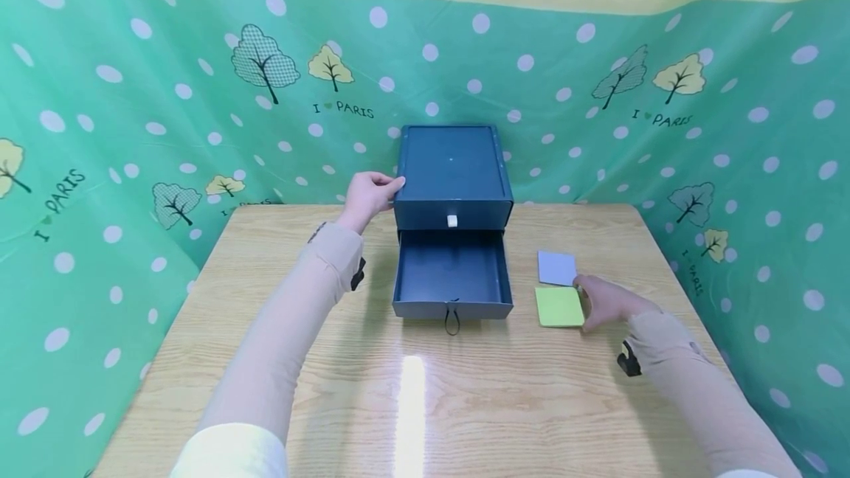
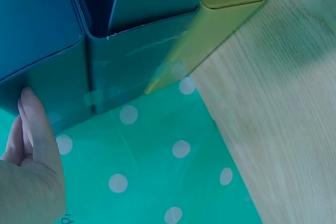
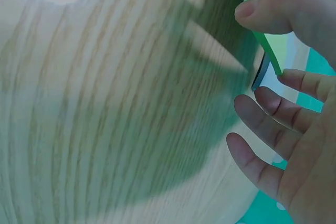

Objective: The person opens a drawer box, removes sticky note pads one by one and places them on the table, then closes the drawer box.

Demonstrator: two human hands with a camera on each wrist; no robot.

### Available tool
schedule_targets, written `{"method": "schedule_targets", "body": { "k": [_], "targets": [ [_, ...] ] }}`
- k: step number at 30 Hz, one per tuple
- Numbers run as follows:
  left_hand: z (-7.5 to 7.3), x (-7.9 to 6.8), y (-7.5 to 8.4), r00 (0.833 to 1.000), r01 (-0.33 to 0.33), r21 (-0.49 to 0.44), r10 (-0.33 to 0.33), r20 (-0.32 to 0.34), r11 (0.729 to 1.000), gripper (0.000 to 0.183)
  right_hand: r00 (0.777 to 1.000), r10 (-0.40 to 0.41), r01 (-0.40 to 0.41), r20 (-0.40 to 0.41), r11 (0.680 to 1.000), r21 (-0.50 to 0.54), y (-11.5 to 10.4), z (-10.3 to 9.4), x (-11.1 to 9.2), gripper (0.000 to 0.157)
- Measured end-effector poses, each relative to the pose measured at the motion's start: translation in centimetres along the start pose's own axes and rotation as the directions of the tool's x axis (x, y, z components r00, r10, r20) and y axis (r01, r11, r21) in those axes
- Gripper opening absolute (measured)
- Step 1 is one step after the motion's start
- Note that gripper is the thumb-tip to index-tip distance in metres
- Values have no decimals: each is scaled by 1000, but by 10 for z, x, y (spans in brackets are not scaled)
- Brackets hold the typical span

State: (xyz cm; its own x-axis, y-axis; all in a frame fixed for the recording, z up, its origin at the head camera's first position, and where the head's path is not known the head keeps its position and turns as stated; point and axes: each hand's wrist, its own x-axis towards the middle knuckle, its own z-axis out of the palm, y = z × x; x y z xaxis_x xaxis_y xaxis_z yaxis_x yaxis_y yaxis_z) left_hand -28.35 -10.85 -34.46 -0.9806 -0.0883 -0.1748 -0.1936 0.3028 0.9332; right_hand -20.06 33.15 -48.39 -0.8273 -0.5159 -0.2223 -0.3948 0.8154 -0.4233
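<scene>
A dark blue two-drawer box point(image 1: 454, 161) stands at the back of the table. Its lower drawer point(image 1: 453, 310) is pulled out with nothing inside; a dark loop hangs at its front. The upper drawer, with a white knob point(image 1: 452, 221), is closed. My left hand point(image 1: 369, 196) rests on the box's left side, fingers straight against the wall in the left wrist view. To the right of the box, my right hand point(image 1: 611, 302) pinches a green sticky note pad point(image 1: 559, 307) by its right edge between thumb and index finger; the other fingers are spread.
A blue-violet sticky note pad point(image 1: 556, 268) lies just behind the green one. The wooden table point(image 1: 319, 404) ends at a green dotted curtain point(image 1: 166, 94) at the back and sides. A bright light reflection shows on the front of the table.
</scene>
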Motion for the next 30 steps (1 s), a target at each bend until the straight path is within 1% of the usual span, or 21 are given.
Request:
{"method": "schedule_targets", "body": {
  "k": [6, 17, 23, 30],
  "targets": [
    [-1, 1, -1, 1000, 3, -7, -2, 3, 1000, 35, 1000, 26, -25, 19, 999, -22, 4, 2, -2, 80],
    [-1, 1, -2, 1000, -6, -8, 6, 5, 1000, 36, 998, 54, -53, 26, 998, -42, 3, 4, -6, 78],
    [-1, 1, -2, 1000, -4, -14, 4, 8, 1000, 36, 994, 99, -97, 52, 995, -37, 3, 6, -8, 79],
    [-1, -1, -1, 1000, 2, -1, -2, 8, 1000, 36, 992, 115, -112, 44, 992, -59, 1, 8, -9, 79]
  ]
}}
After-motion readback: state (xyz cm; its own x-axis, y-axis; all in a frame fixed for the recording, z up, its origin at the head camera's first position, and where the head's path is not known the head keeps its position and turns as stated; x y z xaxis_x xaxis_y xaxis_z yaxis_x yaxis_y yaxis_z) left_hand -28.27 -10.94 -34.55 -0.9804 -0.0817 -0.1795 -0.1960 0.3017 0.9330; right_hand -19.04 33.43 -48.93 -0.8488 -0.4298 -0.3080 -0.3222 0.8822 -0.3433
